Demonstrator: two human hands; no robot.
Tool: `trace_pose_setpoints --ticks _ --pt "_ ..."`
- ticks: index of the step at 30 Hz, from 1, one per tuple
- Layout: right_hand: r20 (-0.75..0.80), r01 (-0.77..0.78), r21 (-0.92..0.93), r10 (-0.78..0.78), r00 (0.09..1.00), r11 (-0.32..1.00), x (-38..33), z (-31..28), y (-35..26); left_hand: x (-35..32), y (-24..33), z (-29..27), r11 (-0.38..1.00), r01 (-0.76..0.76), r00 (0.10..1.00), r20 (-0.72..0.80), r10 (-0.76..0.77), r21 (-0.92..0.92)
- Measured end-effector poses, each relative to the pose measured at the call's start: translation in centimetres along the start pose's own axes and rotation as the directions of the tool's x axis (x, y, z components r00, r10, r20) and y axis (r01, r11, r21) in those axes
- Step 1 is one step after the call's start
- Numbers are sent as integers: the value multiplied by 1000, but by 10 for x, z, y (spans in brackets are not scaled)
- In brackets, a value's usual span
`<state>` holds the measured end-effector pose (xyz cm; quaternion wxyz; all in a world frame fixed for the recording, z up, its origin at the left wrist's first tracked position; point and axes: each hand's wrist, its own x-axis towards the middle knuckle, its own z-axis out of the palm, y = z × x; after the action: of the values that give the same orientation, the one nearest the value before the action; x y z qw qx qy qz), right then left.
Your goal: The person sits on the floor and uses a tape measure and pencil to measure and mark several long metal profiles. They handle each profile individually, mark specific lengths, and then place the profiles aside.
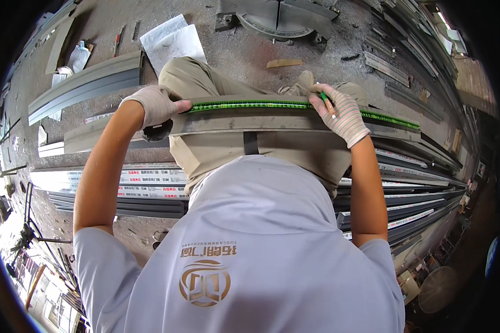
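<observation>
A long grey metal profile (228,123) lies across my lap, and a green tape measure blade (244,104) is stretched along its top. At the profile's left end my left hand (153,105), in a striped knit glove, is closed, its thumb on the blade. A dark rounded object (156,132) shows just under that hand; I cannot make out whether it is the tape's case. My right hand (341,114), gloved too, rests over the blade and profile farther right. Between its fingers it pinches a green pencil (328,103); the blade runs on past this hand.
Beyond my crossed legs, a saw base (283,22) with a curved plate stands on the dusty floor. White paper sheets (175,41) and a wood scrap (284,63) lie nearer. Grey profiles (89,83) lie left; wrapped profiles (144,180) and stacked bars (411,200) flank me.
</observation>
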<state>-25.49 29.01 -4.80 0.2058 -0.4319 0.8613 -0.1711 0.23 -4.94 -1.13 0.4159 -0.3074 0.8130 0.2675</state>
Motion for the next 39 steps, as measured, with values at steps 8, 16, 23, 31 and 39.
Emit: trace_pose_setpoints --ticks 8,16,23,31,39 --pt "-63 82 454 -59 996 887 39 14 -17 14 -6 1 998 3 1000 14 -3 68" --pt "216 -166 805 -21 976 569 55 39 -71 10 -2 -4 999 -11 998 60 9 39" --pt "136 8 665 -132 982 747 46 57 -74 10 -5 -2 1000 -15 997 74 15 8" --pt "138 -31 727 -102 985 686 46 70 -63 10 -7 0 999 -35 998 47 34 17" --pt "196 -56 649 -96 976 758 47 71 -60 10 -3 -3 1000 8 997 80 -8 0"
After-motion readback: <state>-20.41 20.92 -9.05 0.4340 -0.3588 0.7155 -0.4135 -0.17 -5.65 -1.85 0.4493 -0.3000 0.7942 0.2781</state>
